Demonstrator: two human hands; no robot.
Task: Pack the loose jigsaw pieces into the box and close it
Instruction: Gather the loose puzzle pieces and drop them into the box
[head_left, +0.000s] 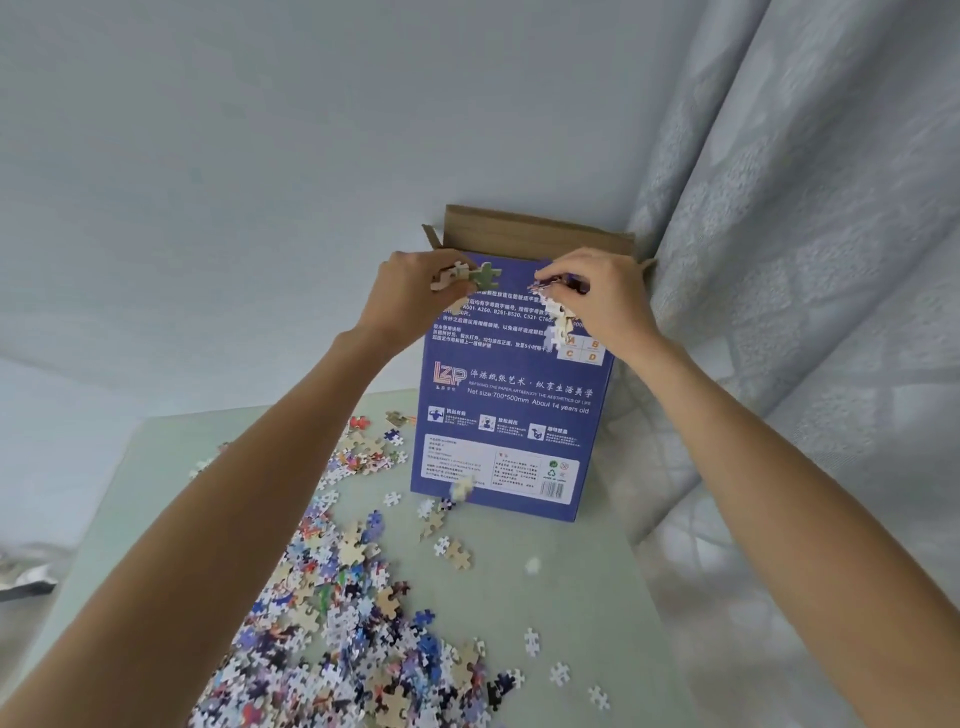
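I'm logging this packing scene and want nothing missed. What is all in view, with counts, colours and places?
box: one, blue with white print, brown flaps open at top, standing upright at the table's far edge by the curtain.
loose pieces: too many to count, mixed colours, spread over the table in front of and left of the box.
table: one, pale green, under everything.
curtain: one, pale grey patterned, right side.
wall: pale blue-grey, behind.
left hand: grips a few pieces at the box's open top.
right hand: grips a cluster of pieces, some hanging down the box's front.
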